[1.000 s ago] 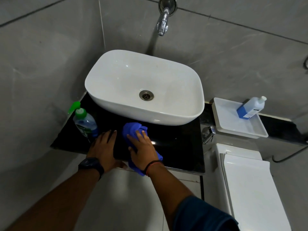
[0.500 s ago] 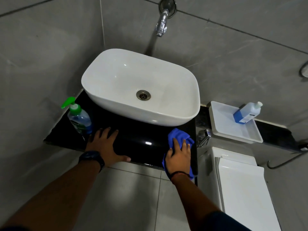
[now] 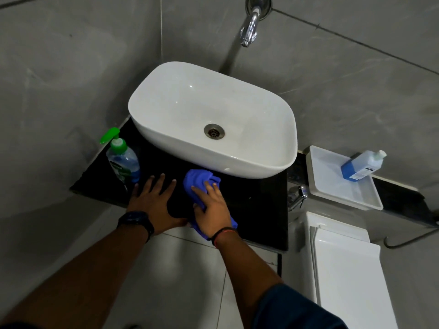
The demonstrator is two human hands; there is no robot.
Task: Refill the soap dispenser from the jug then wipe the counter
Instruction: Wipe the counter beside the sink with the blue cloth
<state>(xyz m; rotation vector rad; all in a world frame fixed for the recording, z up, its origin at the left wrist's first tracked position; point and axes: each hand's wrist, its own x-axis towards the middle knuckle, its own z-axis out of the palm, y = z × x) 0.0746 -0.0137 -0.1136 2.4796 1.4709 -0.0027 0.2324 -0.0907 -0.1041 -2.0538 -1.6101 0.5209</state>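
Note:
A blue cloth (image 3: 200, 182) lies on the black counter (image 3: 256, 210) in front of the white basin (image 3: 213, 119). My right hand (image 3: 212, 210) presses flat on the cloth, fingers spread over it. My left hand (image 3: 153, 203) rests flat on the counter just left of the cloth, fingers apart, holding nothing. The soap dispenser (image 3: 122, 159), clear with a green pump, stands at the counter's left end, close to my left fingertips. The jug (image 3: 362, 165), a white bottle with blue liquid, lies tilted in a white tray (image 3: 337, 198) at the right.
A chrome tap (image 3: 249, 32) juts from the grey tiled wall above the basin. A small chrome valve (image 3: 297, 197) sits right of the counter. A white toilet cistern (image 3: 344, 269) stands at lower right. A hose curves along the right wall.
My right hand swept the blue cloth from the counter's middle out to its right end and back to the middle beside my left hand. The left hand stayed flat on the counter.

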